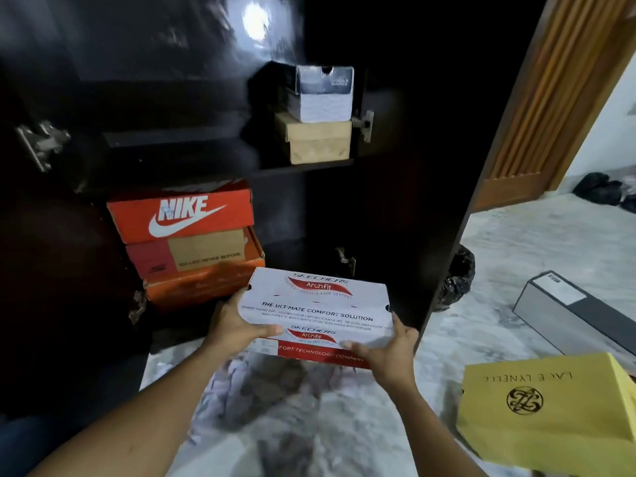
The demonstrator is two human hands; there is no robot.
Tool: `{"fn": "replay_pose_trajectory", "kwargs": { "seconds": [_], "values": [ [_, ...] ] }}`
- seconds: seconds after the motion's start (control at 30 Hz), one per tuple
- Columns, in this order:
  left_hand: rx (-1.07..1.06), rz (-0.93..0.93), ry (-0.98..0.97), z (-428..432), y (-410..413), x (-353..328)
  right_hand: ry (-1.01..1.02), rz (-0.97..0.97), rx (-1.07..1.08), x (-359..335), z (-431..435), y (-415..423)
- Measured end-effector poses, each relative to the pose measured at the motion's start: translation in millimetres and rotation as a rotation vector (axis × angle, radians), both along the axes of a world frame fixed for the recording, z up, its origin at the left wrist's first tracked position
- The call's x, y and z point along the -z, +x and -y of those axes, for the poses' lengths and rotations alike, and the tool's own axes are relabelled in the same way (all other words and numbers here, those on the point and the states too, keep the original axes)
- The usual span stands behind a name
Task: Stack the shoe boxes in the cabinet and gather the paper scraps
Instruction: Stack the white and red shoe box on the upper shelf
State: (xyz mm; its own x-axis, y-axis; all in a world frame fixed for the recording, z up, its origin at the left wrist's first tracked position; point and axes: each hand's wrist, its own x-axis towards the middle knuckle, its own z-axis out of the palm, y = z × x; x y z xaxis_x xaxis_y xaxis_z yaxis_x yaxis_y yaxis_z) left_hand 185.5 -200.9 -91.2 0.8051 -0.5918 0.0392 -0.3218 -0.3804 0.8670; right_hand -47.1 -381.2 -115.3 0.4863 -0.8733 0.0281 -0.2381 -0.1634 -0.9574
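I hold a white and red Skechers shoe box in the air in front of the open dark cabinet. My left hand grips its left end, thumb on the front face. My right hand grips its right front corner. On the cabinet's bottom shelf at the left stands a stack of three boxes: an orange Nike box, a red and tan box, an orange box. On the upper shelf a grey-white box sits on a tan box. White paper scraps lie on the floor below the held box.
A yellow shoe box lies on the marble floor at the lower right. A grey box lies further back on the right. A black plastic bag sits beside the cabinet's right door. A wooden door frame stands at the right.
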Motion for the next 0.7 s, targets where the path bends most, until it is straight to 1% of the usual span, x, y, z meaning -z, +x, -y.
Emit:
{"fn": "replay_pose_trajectory", "kwargs": {
  "seconds": [0.07,0.17,0.23,0.37,0.43,0.5,0.63,0.7],
  "values": [
    [0.014,-0.005,-0.088,4.8,12.9,-37.2,-0.067,0.07,-0.002,-35.3,2.5,9.0],
    [0.058,0.059,-0.206,6.8,32.6,-98.7,-0.176,0.191,-0.028,-88.2,5.6,20.0],
    [0.09,0.126,-0.269,7.7,45.1,-140.0,-0.248,0.271,-0.03,-123.0,6.5,26.1],
    [0.105,0.318,-0.364,12.9,51.1,-226.7,-0.367,0.407,-0.002,-188.8,9.4,39.0],
    [0.098,0.364,-0.425,18.4,58.3,-261.1,-0.411,0.466,0.016,-215.6,13.6,47.4],
    [0.046,0.392,-0.471,28.9,68.0,-288.8,-0.429,0.512,0.038,-240.1,15.3,57.7],
    [-0.141,0.384,-0.506,65.7,67.9,-336.1,-0.424,0.612,0.114,-284.6,13.6,84.8],
    [-0.175,0.396,-0.547,92.7,66.4,-352.9,-0.438,0.646,0.159,-302.1,13.2,99.1]
  ]
}}
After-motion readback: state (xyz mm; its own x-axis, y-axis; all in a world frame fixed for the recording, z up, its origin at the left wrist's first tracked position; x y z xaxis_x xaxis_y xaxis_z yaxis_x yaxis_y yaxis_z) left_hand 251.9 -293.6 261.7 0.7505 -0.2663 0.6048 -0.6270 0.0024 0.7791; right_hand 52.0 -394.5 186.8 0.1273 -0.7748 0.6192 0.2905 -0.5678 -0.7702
